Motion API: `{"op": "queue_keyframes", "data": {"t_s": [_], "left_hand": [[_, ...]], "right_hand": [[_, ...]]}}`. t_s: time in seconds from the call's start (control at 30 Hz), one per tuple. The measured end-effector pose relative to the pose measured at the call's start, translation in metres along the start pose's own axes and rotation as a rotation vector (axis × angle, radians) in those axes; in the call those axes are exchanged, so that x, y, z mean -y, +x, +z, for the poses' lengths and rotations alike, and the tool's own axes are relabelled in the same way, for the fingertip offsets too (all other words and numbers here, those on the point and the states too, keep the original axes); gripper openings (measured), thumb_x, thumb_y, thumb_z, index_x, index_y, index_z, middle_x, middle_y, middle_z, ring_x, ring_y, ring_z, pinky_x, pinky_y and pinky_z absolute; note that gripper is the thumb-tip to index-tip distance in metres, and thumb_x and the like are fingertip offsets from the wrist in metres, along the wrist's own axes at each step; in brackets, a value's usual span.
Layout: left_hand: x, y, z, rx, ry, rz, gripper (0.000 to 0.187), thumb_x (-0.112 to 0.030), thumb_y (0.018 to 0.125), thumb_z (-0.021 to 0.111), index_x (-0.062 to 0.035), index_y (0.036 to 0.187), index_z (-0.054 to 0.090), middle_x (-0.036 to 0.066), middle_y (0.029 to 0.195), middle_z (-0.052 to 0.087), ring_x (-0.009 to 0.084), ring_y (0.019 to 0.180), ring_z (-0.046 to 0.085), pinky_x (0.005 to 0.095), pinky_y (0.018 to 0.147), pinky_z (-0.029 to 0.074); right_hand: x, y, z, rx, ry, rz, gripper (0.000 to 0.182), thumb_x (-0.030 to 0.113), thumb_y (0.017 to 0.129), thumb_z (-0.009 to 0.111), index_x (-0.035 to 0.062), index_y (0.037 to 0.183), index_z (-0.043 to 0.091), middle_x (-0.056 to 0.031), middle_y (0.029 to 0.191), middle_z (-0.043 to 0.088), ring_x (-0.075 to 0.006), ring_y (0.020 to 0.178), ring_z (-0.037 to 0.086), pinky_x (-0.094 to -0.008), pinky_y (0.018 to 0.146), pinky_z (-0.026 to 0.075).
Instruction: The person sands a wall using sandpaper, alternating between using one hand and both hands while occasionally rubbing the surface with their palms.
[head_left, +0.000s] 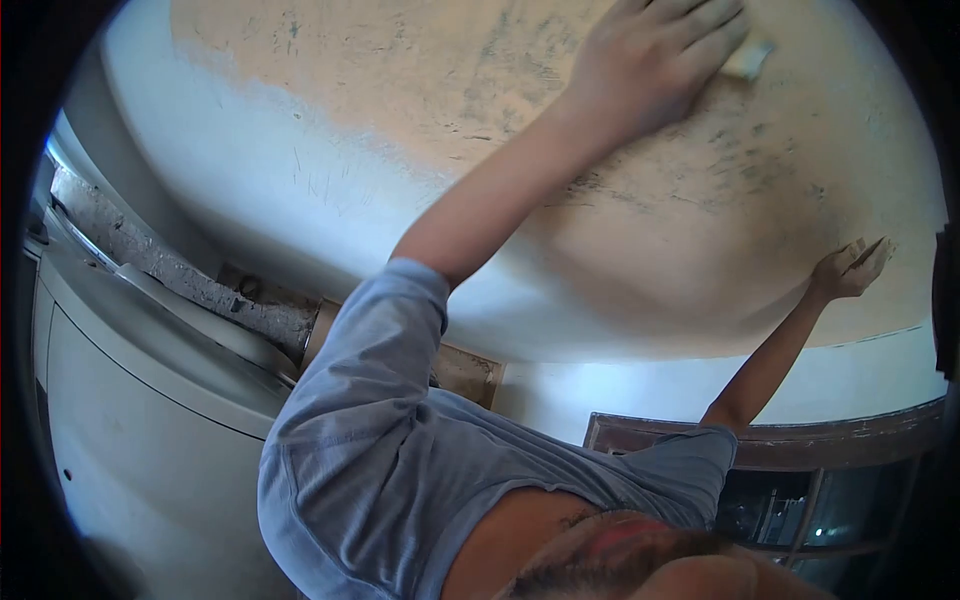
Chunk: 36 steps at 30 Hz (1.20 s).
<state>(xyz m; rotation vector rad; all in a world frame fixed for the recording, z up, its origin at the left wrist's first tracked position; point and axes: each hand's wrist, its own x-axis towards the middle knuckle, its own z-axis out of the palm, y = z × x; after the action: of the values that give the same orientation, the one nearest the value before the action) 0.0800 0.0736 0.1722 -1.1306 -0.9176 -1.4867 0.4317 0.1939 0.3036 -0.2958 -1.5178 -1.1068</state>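
Observation:
My left hand (655,62) is at the top of the view, against a large tan-coated surface (400,70) marked with dark scuffs. Its fingers are bent round a small pale yellowish block (748,60), which shows past the fingertips. Farther off at the right, my right hand (845,272) is raised against the same coating. Its fingers are closed round something small and pale with a dark line, too small to make out. Grey-blue sleeves cover both upper arms.
A pale rounded panel or cabinet (160,430) stands at the left, beside a rough, dirty ledge (190,270). At the lower right is a dark-framed window (800,440) with dark panes. White surface (230,150) borders the tan coating.

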Motion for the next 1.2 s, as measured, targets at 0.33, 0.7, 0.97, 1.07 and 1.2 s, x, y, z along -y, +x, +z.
{"op": "queue_keyframes", "data": {"t_s": [0.33,0.7,0.97,1.07,1.2], "left_hand": [[-0.101,-0.215,-0.058,0.381,-0.122,-0.178,0.044,-0.016,0.078,0.061,-0.0071,0.121,0.062,0.008,0.128,0.062,0.0227,0.118,0.058,0.0427,0.103,0.040],[-0.086,0.001,0.044,-0.007,-0.116,-0.014,0.045,-0.017,0.077,0.062,-0.0072,0.121,0.062,0.005,0.129,0.060,0.0203,0.123,0.053,0.0434,0.106,0.039],[-0.157,-0.169,-0.036,0.518,-0.244,-0.238,0.043,-0.009,0.078,0.064,-0.0093,0.121,0.064,0.006,0.129,0.061,0.0189,0.121,0.056,0.0443,0.102,0.042],[-0.140,-0.128,-0.051,0.423,-0.703,-0.414,0.032,-0.008,0.077,0.069,-0.0089,0.109,0.070,0.008,0.120,0.065,0.0195,0.104,0.063,0.0384,0.088,0.050],[-0.113,-0.095,-0.077,0.545,-1.009,-0.454,0.019,-0.006,0.075,0.072,-0.0096,0.094,0.072,0.009,0.090,0.065,0.0215,0.079,0.063,0.0330,0.066,0.050]], "right_hand": [[0.006,0.002,-0.001,-0.017,0.016,0.027,0.040,0.015,0.090,0.054,-0.0073,0.122,0.058,-0.0244,0.132,0.053,-0.0385,0.125,0.050,-0.0422,0.106,0.040],[-0.009,-0.003,0.000,-0.014,0.002,-0.007,0.042,0.023,0.092,0.055,-0.0077,0.120,0.059,-0.0243,0.129,0.055,-0.0370,0.123,0.052,-0.0422,0.105,0.040],[0.040,-0.029,-0.023,0.081,0.261,0.376,0.043,0.022,0.094,0.052,-0.0085,0.124,0.056,-0.0234,0.133,0.053,-0.0332,0.124,0.052,-0.0404,0.106,0.038],[0.032,-0.112,-0.031,0.244,0.935,0.313,0.045,0.020,0.097,0.050,-0.0066,0.134,0.048,-0.0246,0.140,0.046,-0.0347,0.130,0.045,-0.0439,0.111,0.030],[0.185,-0.112,-0.076,0.628,1.631,0.528,0.059,0.032,0.089,0.064,-0.0034,0.134,0.050,-0.0226,0.133,0.054,-0.0193,0.097,0.066,-0.0281,0.080,0.051]]}}
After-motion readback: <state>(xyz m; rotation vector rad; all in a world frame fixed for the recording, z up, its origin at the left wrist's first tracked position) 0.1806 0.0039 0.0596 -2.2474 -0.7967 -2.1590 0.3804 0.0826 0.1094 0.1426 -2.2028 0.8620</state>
